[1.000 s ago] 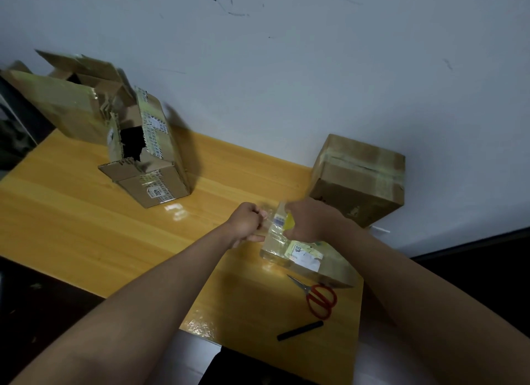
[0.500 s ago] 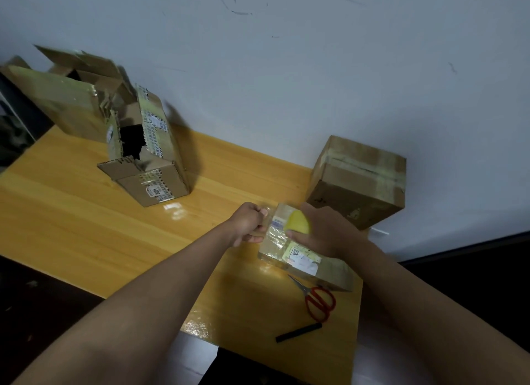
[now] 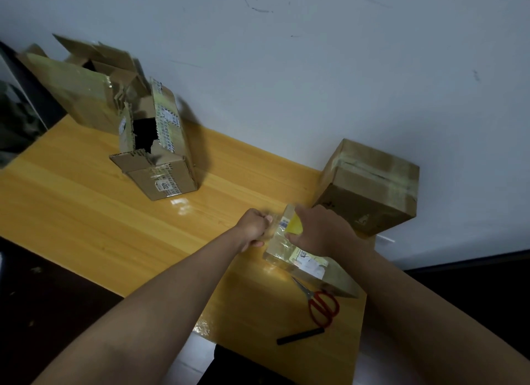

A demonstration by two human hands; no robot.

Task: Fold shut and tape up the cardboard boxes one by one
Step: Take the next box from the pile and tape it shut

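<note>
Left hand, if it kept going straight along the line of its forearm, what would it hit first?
Probably the small box right beside the left hand, though depth is unclear.

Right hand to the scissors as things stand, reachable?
Probably yes. The scissors lie uncovered on the table, just nearer the person than the small box, below the right hand. But that hand holds a yellow tape roll, so it would have to let go first.
</note>
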